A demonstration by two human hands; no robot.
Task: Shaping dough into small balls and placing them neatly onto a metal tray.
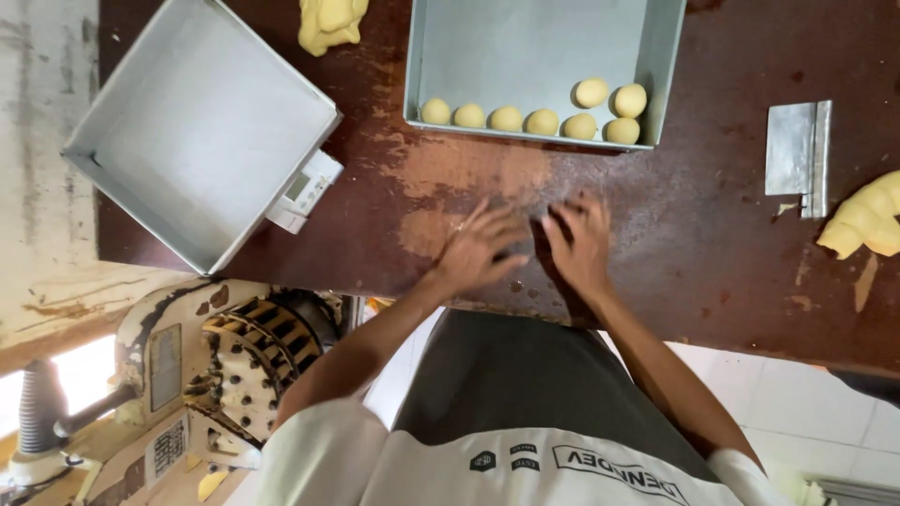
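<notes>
Both hands lie palm down on the dark brown desk [712, 244], close to its near edge, in the middle of the frame. The left hand [478, 248] has its grip wide, the fingers spread and flat on the surface. The right hand [581, 242] is just beside it, also with a wide grip and the fingers bent a little downward. The two hands are near each other but do not touch. I cannot tell if something is under the palms.

Above the hands, in the upper middle, stands a grey metal tray [534, 37]. Eight round dough balls [542, 121] lie inside it, along its near wall and in its right corner. In the upper left a second grey tray [202, 122] rests on a white scale [305, 190]. A lump of yellow dough [330, 22] lies at the top edge between the trays. At the right, a metal scraper [797, 155] lies flat, and another dough piece [867, 220] is at the right edge. A machine [234, 361] is in the lower left.
</notes>
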